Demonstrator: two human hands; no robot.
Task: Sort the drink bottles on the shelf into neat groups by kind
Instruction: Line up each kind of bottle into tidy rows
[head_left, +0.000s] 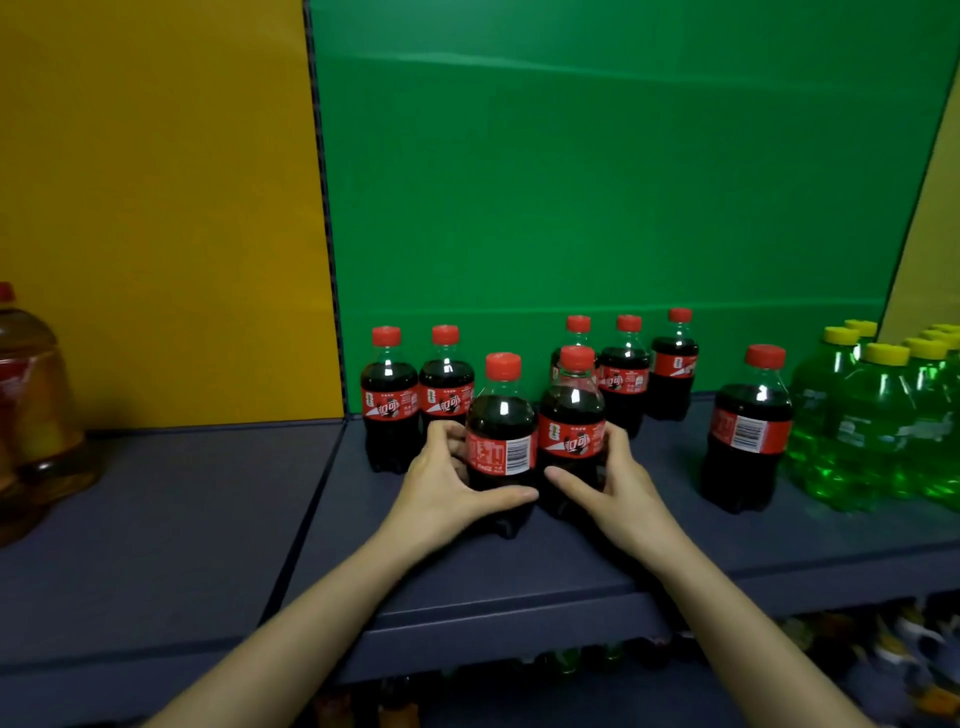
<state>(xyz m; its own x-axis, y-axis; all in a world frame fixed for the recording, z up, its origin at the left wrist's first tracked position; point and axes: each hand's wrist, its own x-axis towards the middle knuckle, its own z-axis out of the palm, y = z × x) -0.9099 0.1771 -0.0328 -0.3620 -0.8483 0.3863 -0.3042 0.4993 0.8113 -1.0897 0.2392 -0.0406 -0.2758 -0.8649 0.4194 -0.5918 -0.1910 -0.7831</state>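
We cup two cola bottles mid-shelf, left hand and right hand each clamped on one; next, we judge, slide them back beside the rear colas.

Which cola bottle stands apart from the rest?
The cola bottle at far right, beside the green bottles; a gap separates it from the others.
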